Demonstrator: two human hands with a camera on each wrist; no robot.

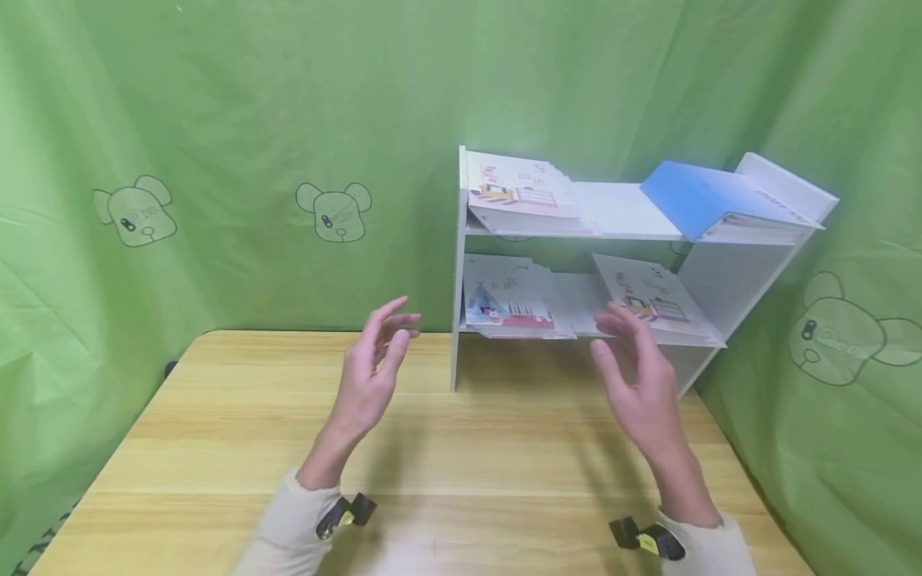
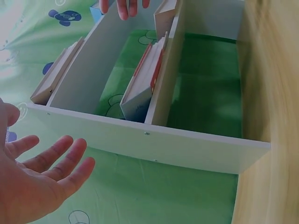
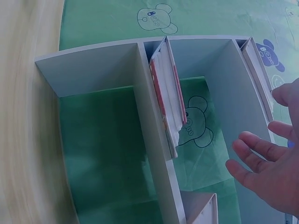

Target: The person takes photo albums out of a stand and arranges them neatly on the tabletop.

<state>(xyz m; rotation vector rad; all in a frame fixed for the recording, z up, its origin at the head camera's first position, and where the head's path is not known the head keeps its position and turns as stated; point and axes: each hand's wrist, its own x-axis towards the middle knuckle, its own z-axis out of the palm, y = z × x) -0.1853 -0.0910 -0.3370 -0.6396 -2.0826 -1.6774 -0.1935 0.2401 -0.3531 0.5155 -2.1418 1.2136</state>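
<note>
Over the wooden table, my left hand (image 1: 362, 386) hangs in the air with relaxed, slightly bent fingers and holds nothing. My right hand (image 1: 643, 388) is likewise raised in front of the white two-tier shelf (image 1: 457, 320), thumb apart from the fingers. Stacked booklets (image 1: 515, 192) with a printed cover lie on the upper tier at left. A blue binder (image 1: 680, 196) lies at that tier's right end. Below are another booklet stack (image 1: 507, 296) at left and more booklets (image 1: 651, 296) at right, nearest my right hand. Both wrist views show the hands apart from the shelf.
The wooden table (image 1: 238, 432) extends in front of the shelf and to its left. Green curtains (image 1: 252, 96) with bear-head drawings surround it at the back and sides. A small black device (image 1: 346, 514) is strapped on each sleeve.
</note>
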